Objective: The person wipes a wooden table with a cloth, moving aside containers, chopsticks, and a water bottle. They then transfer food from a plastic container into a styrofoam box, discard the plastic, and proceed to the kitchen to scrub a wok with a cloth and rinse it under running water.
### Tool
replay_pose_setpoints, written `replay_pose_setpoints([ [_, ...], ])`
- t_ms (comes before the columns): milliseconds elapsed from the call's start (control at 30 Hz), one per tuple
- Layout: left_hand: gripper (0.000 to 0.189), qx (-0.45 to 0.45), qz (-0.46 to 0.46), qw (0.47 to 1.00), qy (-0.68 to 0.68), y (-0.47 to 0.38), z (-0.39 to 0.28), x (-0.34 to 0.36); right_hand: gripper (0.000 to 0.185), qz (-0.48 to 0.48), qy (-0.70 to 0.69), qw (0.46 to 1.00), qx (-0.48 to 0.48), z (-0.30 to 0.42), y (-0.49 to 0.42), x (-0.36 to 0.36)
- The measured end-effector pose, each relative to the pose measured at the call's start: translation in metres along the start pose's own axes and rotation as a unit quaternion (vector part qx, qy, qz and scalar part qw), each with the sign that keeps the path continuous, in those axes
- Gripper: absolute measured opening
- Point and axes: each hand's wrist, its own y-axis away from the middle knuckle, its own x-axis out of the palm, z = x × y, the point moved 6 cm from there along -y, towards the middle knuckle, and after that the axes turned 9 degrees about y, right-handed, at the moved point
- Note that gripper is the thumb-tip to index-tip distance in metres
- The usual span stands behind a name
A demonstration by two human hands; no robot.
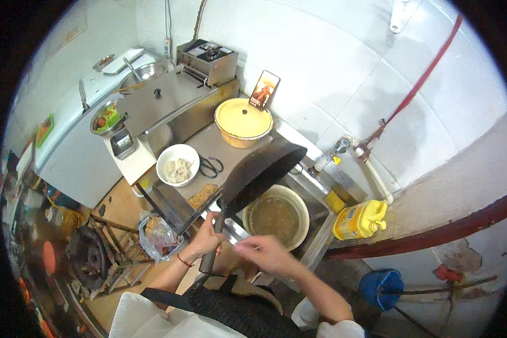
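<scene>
My left hand [208,237] grips the handle of a black wok [264,169], which is tilted on its side above the sink. Just right of the handle, my right hand [264,253] is blurred; whether its fingers hold anything cannot be told. Below the wok sits a round pale basin [305,217] with murky brown liquid. On the metal counter to the left stands a white bowl [162,162] of pale shredded food, with dark-handled scissors [211,167] beside it. A yellow lidded enamel pot [232,116] is farther back, a lit phone [264,88] leaning at its rear.
A fryer [160,101] with a metal cover stands behind the bowl. A yellow detergent jug [357,222] is right of the basin, near a tap [342,145]. A blue bucket [376,287] and a plastic bag [158,238] are lower down, with a metal-framed burner [91,257] at left.
</scene>
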Motion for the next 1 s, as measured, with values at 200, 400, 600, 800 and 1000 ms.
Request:
replay_pose_setpoints([
  [200, 0.064, -0.082, 0.076, 0.993, 0.028, -0.015, 0.011, -0.006, 0.036, 0.342, -0.130, 0.929, -0.056, 0.138, -0.061, 0.147],
  [400, 0.059, -0.089, 0.108, 0.989, 0.055, -0.011, 0.009, -0.024, 0.027, 0.407, -0.202, 0.890, 0.048, 0.174, -0.079, 0.184],
  [600, 0.058, -0.065, 0.125, 0.988, 0.059, -0.017, 0.013, -0.041, 0.028, 0.384, -0.135, 0.904, 0.129, 0.193, -0.111, 0.183],
  [800, 0.060, -0.068, 0.152, 0.984, 0.058, -0.029, 0.020, -0.056, 0.021, 0.366, -0.330, 0.870, 0.022, 0.279, -0.124, 0.207],
  [1000, 0.062, -0.044, 0.177, 0.983, 0.032, -0.048, 0.031, -0.057, 0.010, 0.408, -0.364, 0.835, -0.061, 0.354, -0.126, 0.242],
])
